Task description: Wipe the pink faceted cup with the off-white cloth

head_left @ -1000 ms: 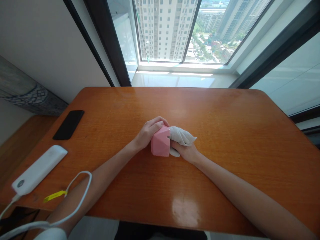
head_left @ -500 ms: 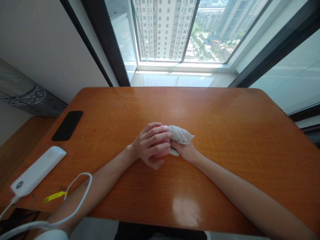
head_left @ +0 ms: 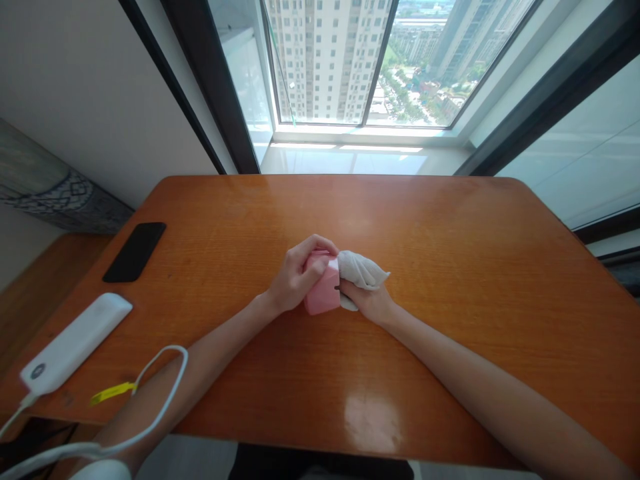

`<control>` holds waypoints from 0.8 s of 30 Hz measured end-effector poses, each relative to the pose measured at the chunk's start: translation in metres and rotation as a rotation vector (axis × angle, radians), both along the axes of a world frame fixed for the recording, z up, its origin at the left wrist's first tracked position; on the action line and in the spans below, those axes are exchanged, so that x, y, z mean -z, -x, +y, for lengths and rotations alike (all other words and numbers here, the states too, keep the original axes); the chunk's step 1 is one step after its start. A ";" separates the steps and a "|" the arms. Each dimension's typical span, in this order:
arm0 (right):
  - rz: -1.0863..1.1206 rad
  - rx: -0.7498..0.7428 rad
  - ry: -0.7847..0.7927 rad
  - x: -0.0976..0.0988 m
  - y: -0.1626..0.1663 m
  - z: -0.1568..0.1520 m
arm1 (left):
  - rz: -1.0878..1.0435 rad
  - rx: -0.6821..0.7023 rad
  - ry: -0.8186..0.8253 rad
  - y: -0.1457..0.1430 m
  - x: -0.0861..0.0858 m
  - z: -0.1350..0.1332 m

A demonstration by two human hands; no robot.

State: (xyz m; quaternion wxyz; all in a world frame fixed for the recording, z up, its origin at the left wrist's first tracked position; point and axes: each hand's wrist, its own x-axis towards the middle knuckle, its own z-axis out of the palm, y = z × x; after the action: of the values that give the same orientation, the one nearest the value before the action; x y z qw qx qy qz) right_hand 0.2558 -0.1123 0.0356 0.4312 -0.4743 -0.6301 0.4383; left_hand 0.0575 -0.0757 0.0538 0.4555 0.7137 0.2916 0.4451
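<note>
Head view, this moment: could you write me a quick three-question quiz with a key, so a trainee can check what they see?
1. True or false: the left hand is touching the pink faceted object.

2. Multiple choice: the light grey cloth is held in
A) the left hand
B) the right hand
C) neither hand

3. Short answer: which lies nearer the window, the flat black object or the long white device?

Key: 1. True. 2. B. 3. The flat black object.
</note>
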 end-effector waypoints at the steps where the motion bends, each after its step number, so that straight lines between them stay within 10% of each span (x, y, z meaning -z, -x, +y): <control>1: 0.004 -0.001 0.010 0.001 0.000 0.000 | 0.009 -0.005 0.096 0.000 -0.001 0.001; 13: -0.028 -0.082 -0.083 0.005 -0.002 0.000 | 0.057 -0.089 0.479 -0.002 0.000 0.017; 18: -0.023 -0.115 -0.116 0.007 -0.002 0.001 | -0.078 -0.370 -0.220 0.004 0.013 0.008; 24: 0.043 -0.103 -0.075 0.003 0.000 0.002 | 0.141 -0.097 -1.156 0.017 0.025 0.014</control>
State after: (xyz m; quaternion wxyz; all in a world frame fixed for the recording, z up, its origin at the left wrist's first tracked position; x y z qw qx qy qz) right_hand 0.2561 -0.1108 0.0330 0.4389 -0.4151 -0.6601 0.4464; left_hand 0.0403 -0.0619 0.0284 -0.0493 0.8601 0.0633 0.5038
